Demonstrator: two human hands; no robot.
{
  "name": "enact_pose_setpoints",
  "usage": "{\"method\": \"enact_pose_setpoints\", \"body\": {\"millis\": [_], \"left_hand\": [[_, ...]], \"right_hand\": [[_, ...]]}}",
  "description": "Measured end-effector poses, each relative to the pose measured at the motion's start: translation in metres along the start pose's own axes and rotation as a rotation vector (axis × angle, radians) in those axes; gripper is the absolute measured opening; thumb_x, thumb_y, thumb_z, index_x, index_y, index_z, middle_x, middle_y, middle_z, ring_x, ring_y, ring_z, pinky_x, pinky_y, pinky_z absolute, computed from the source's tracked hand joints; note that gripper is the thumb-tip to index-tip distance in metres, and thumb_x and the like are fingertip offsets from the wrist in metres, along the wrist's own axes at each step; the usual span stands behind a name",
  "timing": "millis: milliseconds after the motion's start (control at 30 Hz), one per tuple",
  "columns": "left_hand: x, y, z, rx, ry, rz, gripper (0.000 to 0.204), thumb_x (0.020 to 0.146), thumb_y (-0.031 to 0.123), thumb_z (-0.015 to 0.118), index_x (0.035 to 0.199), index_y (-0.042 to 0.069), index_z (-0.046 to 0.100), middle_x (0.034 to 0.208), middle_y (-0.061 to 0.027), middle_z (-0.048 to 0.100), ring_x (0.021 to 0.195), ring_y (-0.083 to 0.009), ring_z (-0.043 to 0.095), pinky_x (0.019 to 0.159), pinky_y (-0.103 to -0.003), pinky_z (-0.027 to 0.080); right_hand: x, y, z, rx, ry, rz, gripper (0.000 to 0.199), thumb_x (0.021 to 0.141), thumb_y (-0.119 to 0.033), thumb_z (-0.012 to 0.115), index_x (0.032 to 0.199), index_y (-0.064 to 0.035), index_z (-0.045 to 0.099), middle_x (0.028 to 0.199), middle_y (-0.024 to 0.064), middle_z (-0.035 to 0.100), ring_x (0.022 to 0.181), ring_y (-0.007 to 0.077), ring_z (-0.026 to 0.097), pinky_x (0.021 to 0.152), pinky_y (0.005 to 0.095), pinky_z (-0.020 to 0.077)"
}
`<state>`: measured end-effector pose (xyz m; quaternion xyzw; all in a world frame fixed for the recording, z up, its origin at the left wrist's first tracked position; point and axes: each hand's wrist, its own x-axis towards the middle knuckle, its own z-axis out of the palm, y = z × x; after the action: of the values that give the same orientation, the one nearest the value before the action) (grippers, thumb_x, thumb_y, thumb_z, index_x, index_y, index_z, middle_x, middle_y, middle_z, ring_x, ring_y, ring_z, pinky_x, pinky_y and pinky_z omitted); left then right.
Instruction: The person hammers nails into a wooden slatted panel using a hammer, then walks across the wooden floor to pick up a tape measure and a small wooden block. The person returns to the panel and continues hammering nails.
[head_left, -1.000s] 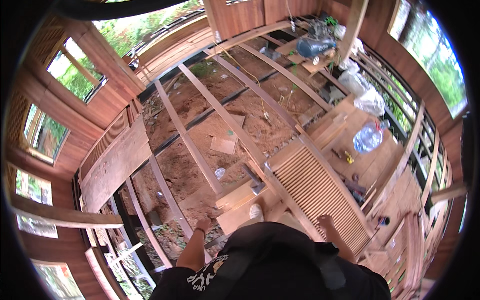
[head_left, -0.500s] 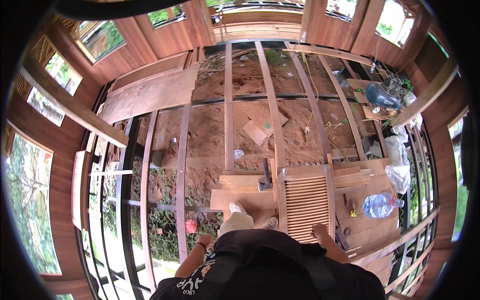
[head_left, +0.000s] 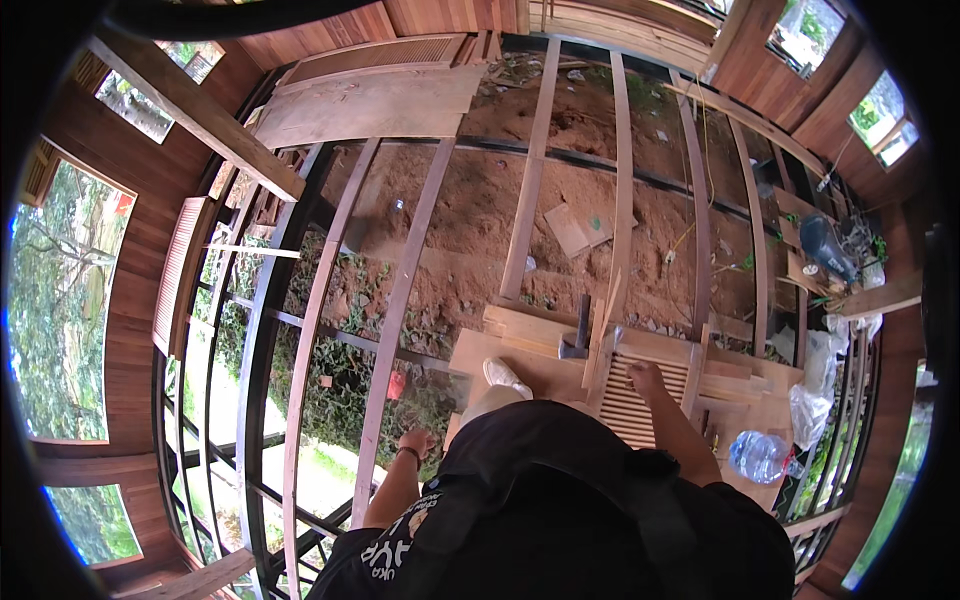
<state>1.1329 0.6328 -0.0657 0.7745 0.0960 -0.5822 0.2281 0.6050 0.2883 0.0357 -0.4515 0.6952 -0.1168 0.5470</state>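
My left hand (head_left: 418, 442) hangs at my left side, with its fingers curled loosely and nothing visible in them. In front of me on the right, my right hand (head_left: 646, 380) is closed above a slatted wooden shutter panel (head_left: 630, 418). I cannot tell whether it touches the panel, and no held thing shows. A hatchet (head_left: 573, 350) with a dark handle lies just left of the panel's far end, on stacked boards (head_left: 525, 328). My shoe (head_left: 505, 378) stands on a wooden sheet (head_left: 550, 378) beside the panel.
Open floor joists (head_left: 420, 235) run ahead over bare soil and plants. A large plywood sheet (head_left: 370, 105) lies far left. To the right are a clear water jug (head_left: 760, 457), plastic sheeting (head_left: 815, 400) and a blue jug (head_left: 826, 247). A slanting timber (head_left: 205, 120) crosses the upper left.
My view has turned, and the scene has shifted and tilted. My right hand has swung forward along the slatted panel. The left hand remains low at my side, still curled.
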Motion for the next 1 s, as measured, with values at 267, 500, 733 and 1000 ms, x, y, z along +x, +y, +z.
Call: {"method": "enact_pose_setpoints", "body": {"millis": [267,500,733,1000], "left_hand": [[0.040,0.078,-0.026,0.288,0.014,0.513,0.015,0.087,0.026,0.066,0.090,0.012,0.072,0.083,-0.0092,0.070,0.073,-0.0262,0.070,0.062,-0.040,0.056],[0.006,0.091,-0.032,0.344,-0.110,0.474,0.025,0.096,0.030,0.050,0.083,0.012,0.061,0.075,-0.0020,0.063,0.057,-0.0140,0.058,0.044,-0.032,0.040],[0.024,0.093,-0.036,0.939,-0.057,0.498,0.024,0.095,0.029,0.051,0.084,0.013,0.064,0.080,-0.0046,0.066,0.066,-0.0182,0.062,0.053,-0.036,0.044],[0.072,0.274,0.003,1.258,-0.103,0.457,0.025,0.095,0.029,0.052,0.088,0.012,0.070,0.090,-0.0082,0.071,0.080,-0.0232,0.068,0.065,-0.041,0.052]], "right_hand": [[0.035,-0.038,0.015,-0.257,-0.050,-0.092,0.029,0.091,-0.026,0.066,0.095,0.0017,0.072,0.077,0.0118,0.071,0.067,0.0241,0.070,0.060,0.0380,0.0563],[0.047,0.015,0.023,-1.185,-0.262,-0.222,0.026,0.088,-0.032,0.064,0.095,-0.0090,0.075,0.083,0.0122,0.073,0.075,0.0280,0.073,0.068,0.0417,0.0586],[0.131,0.056,0.034,-0.481,-0.199,-0.010,0.018,0.086,-0.027,0.066,0.094,-0.0137,0.075,0.084,0.0115,0.073,0.073,0.0267,0.073,0.064,0.0379,0.0591],[0.226,-0.066,0.060,-0.154,-0.058,0.197,0.021,0.083,-0.034,0.067,0.087,-0.0145,0.075,0.083,0.0091,0.074,0.077,0.0269,0.073,0.063,0.0441,0.0566]]}}
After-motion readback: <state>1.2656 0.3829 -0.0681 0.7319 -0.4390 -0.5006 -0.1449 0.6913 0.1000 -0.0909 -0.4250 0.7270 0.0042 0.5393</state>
